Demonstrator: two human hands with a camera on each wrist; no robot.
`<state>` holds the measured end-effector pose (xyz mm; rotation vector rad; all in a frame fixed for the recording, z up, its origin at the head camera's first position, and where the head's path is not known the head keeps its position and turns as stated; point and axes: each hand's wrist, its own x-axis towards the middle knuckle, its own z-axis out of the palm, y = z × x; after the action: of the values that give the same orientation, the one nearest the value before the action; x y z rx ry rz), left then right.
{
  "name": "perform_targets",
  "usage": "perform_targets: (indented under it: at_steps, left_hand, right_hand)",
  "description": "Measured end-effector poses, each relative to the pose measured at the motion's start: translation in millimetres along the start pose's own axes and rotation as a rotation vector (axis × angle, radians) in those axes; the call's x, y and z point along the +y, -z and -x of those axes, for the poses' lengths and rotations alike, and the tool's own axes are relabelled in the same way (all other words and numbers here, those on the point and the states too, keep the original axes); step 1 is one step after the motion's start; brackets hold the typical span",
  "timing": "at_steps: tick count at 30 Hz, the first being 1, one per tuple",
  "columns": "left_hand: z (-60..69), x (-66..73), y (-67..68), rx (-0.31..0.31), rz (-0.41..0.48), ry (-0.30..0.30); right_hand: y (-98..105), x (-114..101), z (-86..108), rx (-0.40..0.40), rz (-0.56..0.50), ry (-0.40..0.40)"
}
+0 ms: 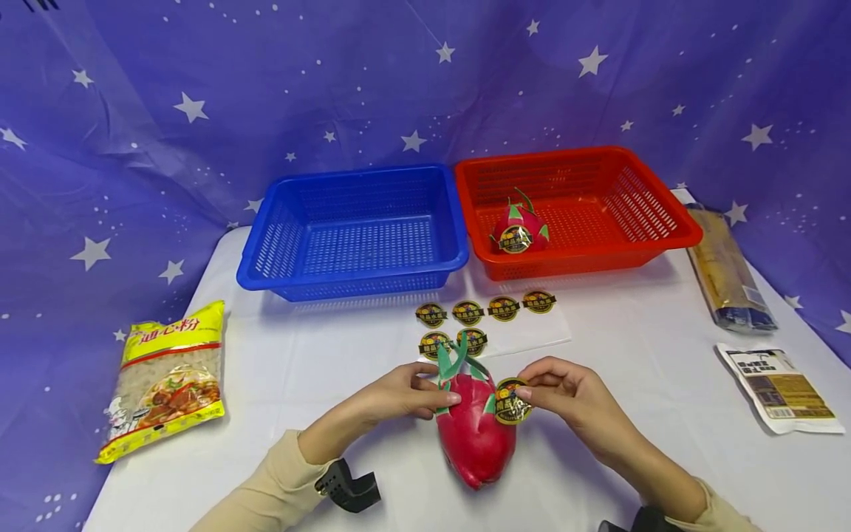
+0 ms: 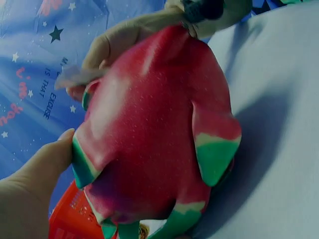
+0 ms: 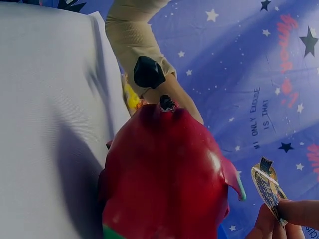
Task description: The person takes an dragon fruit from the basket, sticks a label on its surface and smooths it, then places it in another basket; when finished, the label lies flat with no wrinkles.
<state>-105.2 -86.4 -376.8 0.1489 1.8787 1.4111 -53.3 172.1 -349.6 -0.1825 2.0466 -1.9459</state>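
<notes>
A red dragon fruit with green-tipped scales lies on the white table, its leafy end pointing away. My left hand grips it from the left, thumb on its upper side; the far fingers are hidden behind the fruit. In the left wrist view the dragon fruit fills the middle, with the left thumb against its edge. Between thumb and fingers my right hand pinches a round black-and-gold sticker, held just beside the fruit's right side. The right wrist view shows the sticker edge-tilted, apart from the fruit.
Behind the fruit lies a white sheet with several similar stickers. A blue basket and a red basket holding another stickered dragon fruit stand at the back. A pasta bag lies left; two packages lie right.
</notes>
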Motion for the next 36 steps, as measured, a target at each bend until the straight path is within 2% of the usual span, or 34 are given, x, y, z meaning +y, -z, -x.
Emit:
perform_targets:
  at_steps: [5,9,12,22,36]
  left_hand:
    - [0.1,1.6,-5.1,0.011,0.063,-0.002]
    - [0.6,1.3,-8.1,0.041,0.068,0.022]
    - [0.2,0.6,-11.1,0.038,0.092,0.029]
    - [-0.6,1.2,-25.6,0.004,0.239,-0.068]
    - [-4.2,-2.0,-30.6,-0.069,0.410,-0.100]
  right_hand:
    - [-0.7,0.7,-1.3,0.008,0.009,0.000]
    - [-0.6,0.7,-0.8,0.013,0.009,-0.004]
    - [-0.9,-0.2,-0.1,0.015,0.012,-0.007]
    - [-3.0,-2.0,1.0,0.013,0.034,-0.027]
    - [-7.7,-8.6,2.1,-0.015,0.060,-0.015]
